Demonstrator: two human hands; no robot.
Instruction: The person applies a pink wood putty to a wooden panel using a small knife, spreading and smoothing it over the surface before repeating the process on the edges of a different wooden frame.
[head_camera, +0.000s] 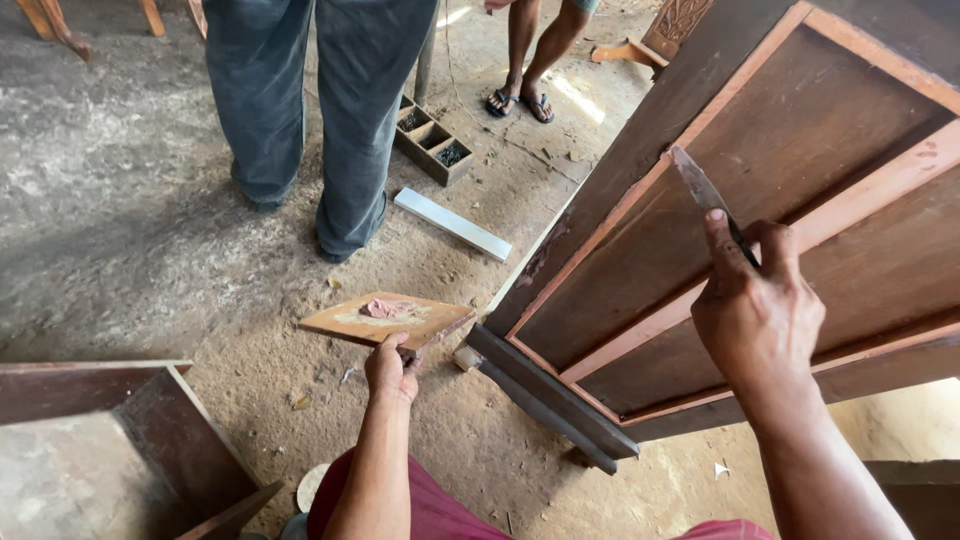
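Putty knife (703, 190) sits clamped in my right hand (757, 320), its thin, springy-looking blade tip against the dark wooden door panel (800, 130) above my knuckles, while my left hand (392, 370) pinches the near edge of a light, stiff board (385, 318) carrying soft pink filler (388, 309).

Person in grey trousers (300, 100) stands on dusty floor (120, 250). Second person's feet in sandals (520, 100) behind. Small wooden box (432, 147) with sections near white strip (452, 224). Dark wooden piece (150, 430) at bottom left.

Board (385, 320) left of door (760, 250)
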